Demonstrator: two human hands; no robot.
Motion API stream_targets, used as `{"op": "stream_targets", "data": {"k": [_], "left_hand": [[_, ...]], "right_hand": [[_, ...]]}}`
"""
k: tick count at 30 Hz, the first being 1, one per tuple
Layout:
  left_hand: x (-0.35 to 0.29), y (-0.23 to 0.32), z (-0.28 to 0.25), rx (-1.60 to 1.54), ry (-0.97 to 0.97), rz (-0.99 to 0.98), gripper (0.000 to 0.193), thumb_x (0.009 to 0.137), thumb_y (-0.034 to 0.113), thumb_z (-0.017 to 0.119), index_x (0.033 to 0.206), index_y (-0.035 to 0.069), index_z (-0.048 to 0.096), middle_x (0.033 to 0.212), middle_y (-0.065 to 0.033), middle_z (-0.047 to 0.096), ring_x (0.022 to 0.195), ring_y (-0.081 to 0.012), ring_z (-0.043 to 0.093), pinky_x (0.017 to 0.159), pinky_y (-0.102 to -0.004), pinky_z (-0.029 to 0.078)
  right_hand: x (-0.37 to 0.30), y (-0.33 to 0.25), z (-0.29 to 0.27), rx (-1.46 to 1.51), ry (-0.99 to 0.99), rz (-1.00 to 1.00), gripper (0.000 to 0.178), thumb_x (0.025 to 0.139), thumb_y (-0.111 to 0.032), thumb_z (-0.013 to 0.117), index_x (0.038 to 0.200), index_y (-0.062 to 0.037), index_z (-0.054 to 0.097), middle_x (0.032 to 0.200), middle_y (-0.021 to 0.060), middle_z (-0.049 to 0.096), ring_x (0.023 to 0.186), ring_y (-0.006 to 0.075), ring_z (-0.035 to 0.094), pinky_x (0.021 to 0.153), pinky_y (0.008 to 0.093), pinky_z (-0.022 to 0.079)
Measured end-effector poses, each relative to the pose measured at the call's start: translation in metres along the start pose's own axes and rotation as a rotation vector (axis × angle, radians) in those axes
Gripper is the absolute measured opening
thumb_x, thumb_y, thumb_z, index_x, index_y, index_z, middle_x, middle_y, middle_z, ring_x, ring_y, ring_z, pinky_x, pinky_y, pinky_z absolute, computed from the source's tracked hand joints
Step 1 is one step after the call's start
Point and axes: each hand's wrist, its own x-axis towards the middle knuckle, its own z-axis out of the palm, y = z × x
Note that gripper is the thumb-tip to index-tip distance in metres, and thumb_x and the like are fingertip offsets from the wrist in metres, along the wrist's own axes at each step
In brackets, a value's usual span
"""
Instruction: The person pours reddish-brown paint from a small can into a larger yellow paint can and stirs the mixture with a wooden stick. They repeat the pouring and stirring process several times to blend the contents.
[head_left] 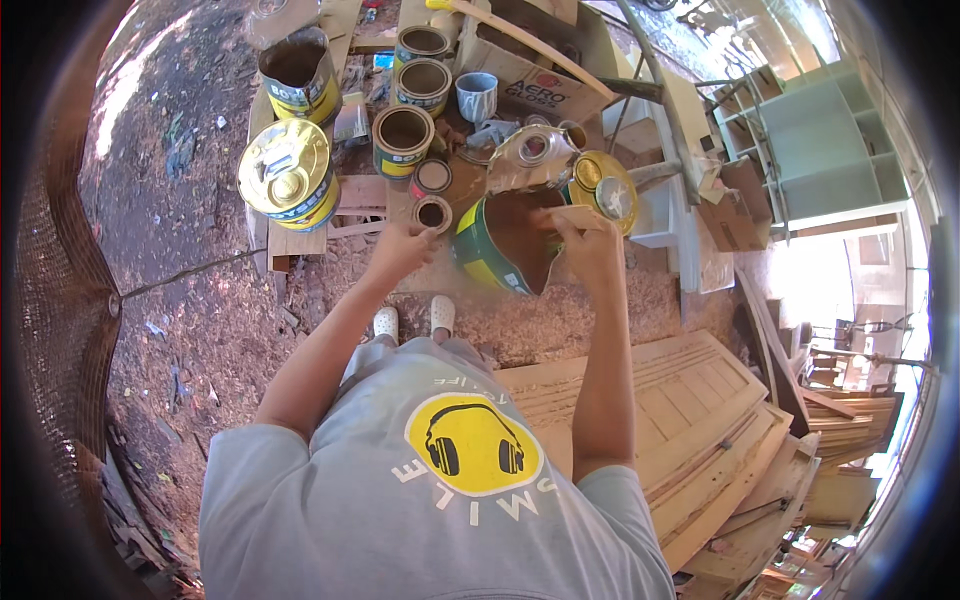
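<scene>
My left hand has its fingers closed at the near rim of a small round can with dark brown contents. In my right hand is a flat tan stirring stick, pinched between thumb and fingers, at the mouth of a large green and yellow paint can. That can has an uneven, cut-looking rim and reddish-brown insides, and it looks tilted toward me. Just left of it, behind the small can, stands another small can with a pink-red side.
Several open paint cans and a closed yellow can crowd the bench. A blue-grey cup, a gold lid and a cardboard box are farther back. Wooden door panels lie at the right.
</scene>
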Motion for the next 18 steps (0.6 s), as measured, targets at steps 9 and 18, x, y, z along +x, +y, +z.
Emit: {"op": "stream_targets", "data": {"k": [9, 18], "left_hand": [[-0.034, 0.070, 0.054, 0.307, -0.276, -0.051, 0.059, 0.106, 0.051, 0.056, 0.093, -0.004, 0.073, 0.075, -0.0116, 0.073, 0.060, -0.0178, 0.067, 0.060, -0.0345, 0.053], [-0.031, 0.051, 0.077, 0.291, -0.194, 0.028, 0.060, 0.107, 0.049, 0.055, 0.077, -0.001, 0.070, 0.062, -0.0098, 0.067, 0.056, -0.0195, 0.064, 0.061, -0.0378, 0.052]], "right_hand": [[0.006, -0.005, -0.003, 0.141, -0.001, 0.051, 0.020, 0.091, -0.022, 0.072, 0.092, -0.0024, 0.077, 0.087, 0.0180, 0.075, 0.076, 0.0280, 0.073, 0.070, 0.0375, 0.054], [0.000, -0.024, -0.012, 0.133, -0.014, 0.084, 0.014, 0.088, -0.011, 0.072, 0.092, 0.0009, 0.077, 0.085, 0.0069, 0.077, 0.074, 0.0153, 0.069, 0.068, 0.0321, 0.054]]}}
